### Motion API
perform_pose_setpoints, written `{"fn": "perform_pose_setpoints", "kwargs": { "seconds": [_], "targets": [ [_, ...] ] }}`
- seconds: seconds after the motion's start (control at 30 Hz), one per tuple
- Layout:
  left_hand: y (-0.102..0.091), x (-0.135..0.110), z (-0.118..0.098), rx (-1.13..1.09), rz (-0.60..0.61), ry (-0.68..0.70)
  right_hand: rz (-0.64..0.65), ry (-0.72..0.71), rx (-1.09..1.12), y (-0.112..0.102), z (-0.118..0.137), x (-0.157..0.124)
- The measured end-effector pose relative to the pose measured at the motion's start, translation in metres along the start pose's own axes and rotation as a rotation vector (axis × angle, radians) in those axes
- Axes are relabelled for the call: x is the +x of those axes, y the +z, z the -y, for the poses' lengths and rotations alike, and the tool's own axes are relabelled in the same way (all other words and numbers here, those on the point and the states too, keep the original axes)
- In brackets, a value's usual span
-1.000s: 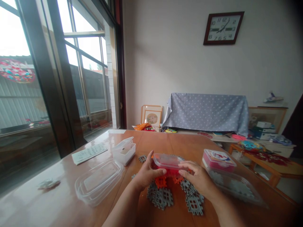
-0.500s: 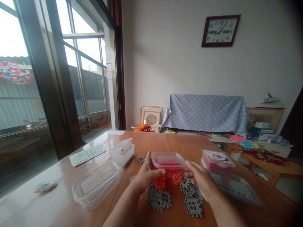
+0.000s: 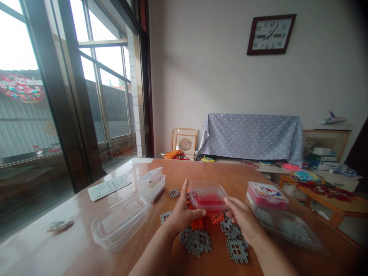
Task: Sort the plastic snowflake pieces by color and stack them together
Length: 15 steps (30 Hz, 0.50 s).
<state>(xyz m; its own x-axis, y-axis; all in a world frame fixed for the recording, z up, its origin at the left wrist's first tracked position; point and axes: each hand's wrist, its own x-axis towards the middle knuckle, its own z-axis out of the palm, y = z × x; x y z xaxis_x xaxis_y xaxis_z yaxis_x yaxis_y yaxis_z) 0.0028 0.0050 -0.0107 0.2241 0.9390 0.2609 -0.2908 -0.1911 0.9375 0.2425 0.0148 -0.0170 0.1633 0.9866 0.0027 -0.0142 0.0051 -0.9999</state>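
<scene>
A clear plastic container with red contents is held between my two hands above the table. My left hand grips its left side, thumb in front and fingers behind. At the right end, my right hand pinches the rim. Below and around the container lie orange interlocking pieces, partly hidden by it and my left hand. Grey interlocking pieces are piled in front, and more grey pieces sit by my right hand.
Stacked clear lids lie to the left, near an open white box and a paper booklet. On the right stand a pink-and-white box and a clear container of grey pieces. A small plastic packet rests far left.
The container has tilted, so more of its top faces me, and both hands stay on it. The whole view has shifted slightly.
</scene>
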Motion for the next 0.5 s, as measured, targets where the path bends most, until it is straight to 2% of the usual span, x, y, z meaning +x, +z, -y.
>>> {"fn": "perform_pose_setpoints", "kwargs": {
  "seconds": [0.2,0.5],
  "targets": [
    [0.0036,-0.0004,-0.0012,0.029,-0.047,-0.004,-0.017,0.029,-0.035,-0.0004,-0.0056,0.0050],
    [0.0010,0.0018,0.0032,0.071,-0.095,0.033,-0.126,-0.029,-0.004,0.0050,-0.0001,0.0018]
  ]
}}
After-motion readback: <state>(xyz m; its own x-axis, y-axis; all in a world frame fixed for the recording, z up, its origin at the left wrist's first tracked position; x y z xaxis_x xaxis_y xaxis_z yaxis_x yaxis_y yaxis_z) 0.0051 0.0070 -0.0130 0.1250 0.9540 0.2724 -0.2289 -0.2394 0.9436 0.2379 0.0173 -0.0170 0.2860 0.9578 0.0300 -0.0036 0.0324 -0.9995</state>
